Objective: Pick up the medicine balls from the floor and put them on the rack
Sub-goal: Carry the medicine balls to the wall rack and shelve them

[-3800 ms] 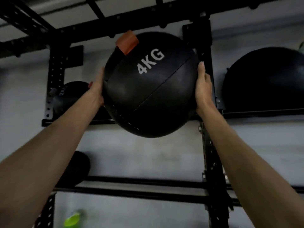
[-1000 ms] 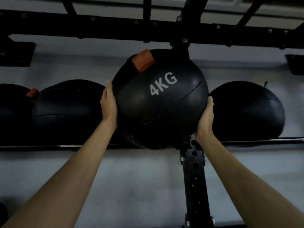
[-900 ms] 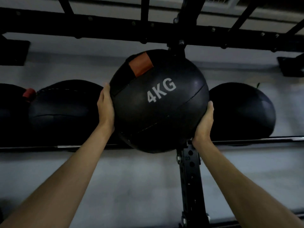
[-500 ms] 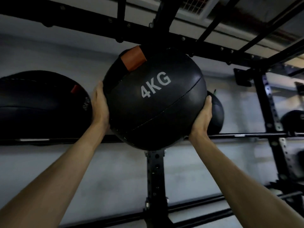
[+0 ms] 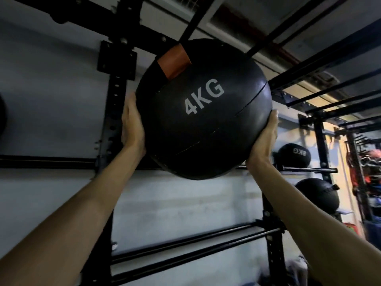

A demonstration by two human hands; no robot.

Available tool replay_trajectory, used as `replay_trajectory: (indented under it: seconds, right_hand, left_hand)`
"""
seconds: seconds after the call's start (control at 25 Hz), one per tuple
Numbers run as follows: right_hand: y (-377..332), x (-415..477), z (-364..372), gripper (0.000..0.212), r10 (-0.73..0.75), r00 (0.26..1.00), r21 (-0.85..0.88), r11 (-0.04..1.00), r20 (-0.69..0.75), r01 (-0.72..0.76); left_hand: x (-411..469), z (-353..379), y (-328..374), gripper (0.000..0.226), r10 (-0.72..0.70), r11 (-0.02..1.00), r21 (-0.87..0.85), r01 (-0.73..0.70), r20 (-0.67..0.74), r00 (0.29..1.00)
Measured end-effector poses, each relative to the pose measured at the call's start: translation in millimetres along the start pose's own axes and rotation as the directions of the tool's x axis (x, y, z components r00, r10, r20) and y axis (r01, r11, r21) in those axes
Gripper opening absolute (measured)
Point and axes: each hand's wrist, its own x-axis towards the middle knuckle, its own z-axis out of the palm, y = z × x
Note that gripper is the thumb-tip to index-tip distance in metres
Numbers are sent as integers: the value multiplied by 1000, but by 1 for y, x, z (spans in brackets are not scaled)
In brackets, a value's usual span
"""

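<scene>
I hold a black medicine ball (image 5: 203, 112) marked "4KG", with an orange tab at its top, raised in front of the black wall rack (image 5: 112, 124). My left hand (image 5: 132, 124) presses flat against the ball's left side. My right hand (image 5: 265, 137) cups its lower right side with straight fingers. The ball hangs in the air just above the rack's upper rail (image 5: 47, 162), between two uprights. The far sides of both palms are hidden by the ball.
An "8KG" ball (image 5: 292, 154) and another black ball (image 5: 317, 196) sit on rack rails at the right. Lower double rails (image 5: 185, 244) cross below. Black beams run overhead. Another ball's edge (image 5: 2, 116) shows at the far left.
The view has swung right along the rack: the balls that were beside the held ball have slid out to the left. The ball stays gripped between both hands at the same height.
</scene>
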Motion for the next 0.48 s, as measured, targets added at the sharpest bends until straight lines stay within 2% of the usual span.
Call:
replay_trajectory:
  seconds: [0.28,0.48]
  right_hand:
    - [31,88,-82,61,-57,997,-43,998,-43,55]
    - [81,147,-107,57,-91,996,-25,996,-2,91]
  left_hand:
    - [8,96,-97,54,57,998,-31,-58,-37,998]
    - [33,124,-174,59,46,995,-83,-48,-19,999]
